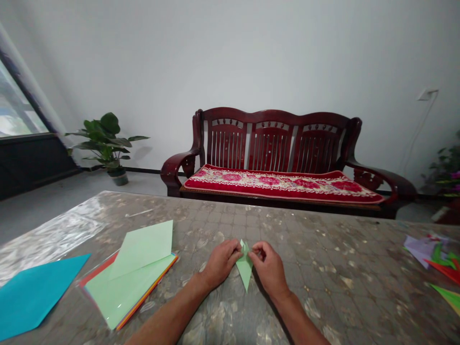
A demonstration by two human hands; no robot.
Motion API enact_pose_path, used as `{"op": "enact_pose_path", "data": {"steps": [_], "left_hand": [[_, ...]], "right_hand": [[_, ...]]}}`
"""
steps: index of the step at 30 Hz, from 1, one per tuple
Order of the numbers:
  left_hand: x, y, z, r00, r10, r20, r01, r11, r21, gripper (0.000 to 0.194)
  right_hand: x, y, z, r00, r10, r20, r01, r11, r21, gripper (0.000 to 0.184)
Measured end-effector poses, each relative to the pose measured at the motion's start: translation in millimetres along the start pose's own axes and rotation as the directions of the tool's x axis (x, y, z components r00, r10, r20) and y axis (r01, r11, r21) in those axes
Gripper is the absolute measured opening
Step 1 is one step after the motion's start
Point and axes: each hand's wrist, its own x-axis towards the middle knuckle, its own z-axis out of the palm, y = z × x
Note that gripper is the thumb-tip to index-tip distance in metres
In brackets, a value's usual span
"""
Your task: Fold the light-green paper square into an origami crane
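Observation:
A small piece of light green folded paper (246, 272), kite-shaped with a long point toward me, is between my two hands over the table. My left hand (223, 261) pinches its upper left edge between thumb and fingers. On the other side, my right hand (269, 266) has its fingertips closed on the upper right edge. Small flaps stand up at the far end of the paper. The fingertips partly cover the folds there.
Left of my arms lies a stack of coloured paper (131, 287) topped by a loose light green sheet (147, 247). A blue sheet (39, 292) is farther left. Folded paper pieces (436, 256) lie at the right edge. Beyond the table (201, 225) stands a wooden bench (269, 148).

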Motion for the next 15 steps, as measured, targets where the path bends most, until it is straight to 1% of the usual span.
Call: {"op": "enact_pose_path", "data": {"steps": [2,4,9,12,15], "left_hand": [[0.0,-0.1,-0.8,1.0,0.005,-0.005,-0.005,1.0,-0.005,0.011],[-0.1,0.4,-1.2,1.0,-0.001,-0.008,0.001,1.0,-0.023,0.01],[-0.1,1.2,-0.4,0.999,-0.05,-0.006,0.049,0.995,-0.085,0.006],[0.3,2.1,0.5,0.998,-0.066,-0.004,0.065,0.993,-0.098,0.007],[1.1,3.7,2.4,0.996,-0.082,-0.034,0.078,0.991,-0.109,0.009]], "right_hand": [[-0.6,-0.9,0.8,0.999,0.004,0.042,-0.003,1.0,-0.024,0.01],[-0.5,-2.9,0.9,0.998,0.009,0.058,-0.007,0.999,-0.038,0.01],[0.7,-3.9,0.9,1.0,-0.003,0.009,0.003,0.998,-0.056,0.007],[1.0,-2.6,1.4,0.999,0.005,0.034,-0.003,0.998,-0.055,0.009],[1.1,-3.7,1.6,0.999,-0.002,0.043,0.005,0.998,-0.062,0.01]]}}
